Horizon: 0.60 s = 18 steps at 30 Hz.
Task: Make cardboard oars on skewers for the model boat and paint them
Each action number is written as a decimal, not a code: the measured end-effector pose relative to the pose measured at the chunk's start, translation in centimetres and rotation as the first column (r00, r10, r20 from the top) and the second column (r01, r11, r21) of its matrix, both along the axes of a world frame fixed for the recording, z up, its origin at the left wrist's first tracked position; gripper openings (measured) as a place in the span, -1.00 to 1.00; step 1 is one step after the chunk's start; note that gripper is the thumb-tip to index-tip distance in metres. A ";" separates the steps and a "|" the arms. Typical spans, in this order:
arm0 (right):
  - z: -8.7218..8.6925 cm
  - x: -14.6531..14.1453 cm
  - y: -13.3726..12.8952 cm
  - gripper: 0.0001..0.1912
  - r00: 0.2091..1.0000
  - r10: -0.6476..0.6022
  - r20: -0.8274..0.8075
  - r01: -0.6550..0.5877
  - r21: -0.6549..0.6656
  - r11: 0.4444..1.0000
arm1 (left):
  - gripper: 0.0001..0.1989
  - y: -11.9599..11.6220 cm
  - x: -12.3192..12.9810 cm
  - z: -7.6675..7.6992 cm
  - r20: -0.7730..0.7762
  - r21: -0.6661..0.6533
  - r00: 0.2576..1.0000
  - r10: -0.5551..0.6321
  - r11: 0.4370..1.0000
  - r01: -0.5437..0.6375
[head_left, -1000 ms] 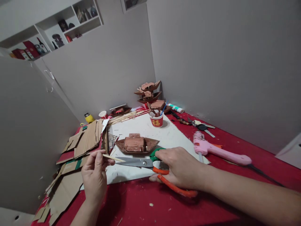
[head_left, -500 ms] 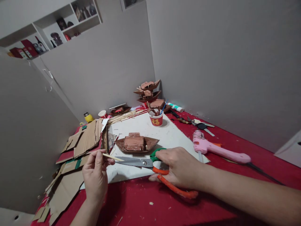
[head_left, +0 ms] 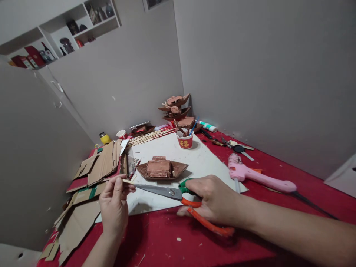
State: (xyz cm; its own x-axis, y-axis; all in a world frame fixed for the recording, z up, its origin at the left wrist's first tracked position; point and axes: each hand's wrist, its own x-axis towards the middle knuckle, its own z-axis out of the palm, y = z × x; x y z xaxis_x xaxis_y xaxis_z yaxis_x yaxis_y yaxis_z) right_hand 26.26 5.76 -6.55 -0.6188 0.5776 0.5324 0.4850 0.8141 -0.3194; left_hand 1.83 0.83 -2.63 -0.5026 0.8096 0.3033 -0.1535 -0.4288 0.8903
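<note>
My left hand [head_left: 115, 200] pinches a thin pale wooden stick [head_left: 128, 181] between thumb and fingers; a short end sticks out to the right. My right hand [head_left: 213, 200] grips scissors [head_left: 164, 191] with a green and an orange handle. Their blades look closed and point left, with the tips beside the stick's end. Just behind the blades a brown model boat [head_left: 158, 170] with a ridged cabin sits on a white sheet [head_left: 217, 174]. A small pale sliver [head_left: 113, 98] shows against the back wall.
Cardboard pieces [head_left: 104, 163] are piled at left. Long thin sticks [head_left: 152, 137] lie behind the sheet, near a red paper cup [head_left: 185, 142] with brown paint. More model boats [head_left: 175, 107] are stacked in the corner. A pink glue gun [head_left: 258, 178] and keys [head_left: 239, 148] lie at right.
The stick's end beyond my left hand has become shorter, and the blades have closed. The pale sliver against the wall is newly visible. Both hands have barely moved.
</note>
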 end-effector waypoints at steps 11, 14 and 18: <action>1.2 0.3 0.5 -0.52 0.986 -0.132 0.103 0.140 -0.070 0.988 | -0.82 0.2 -0.9 -0.1 0.001 0.034 1.000 -0.009 0.999 0.009; 1.2 0.2 0.4 -0.54 0.979 -0.136 0.151 0.146 -0.059 0.987 | -0.80 0.1 -0.7 0.0 -0.033 0.012 0.999 0.017 1.000 -0.016; 1.1 0.0 0.4 -0.54 0.971 -0.138 0.196 0.147 -0.027 0.989 | -0.79 -0.3 -0.3 0.0 -0.084 -0.005 0.996 0.032 0.999 -0.033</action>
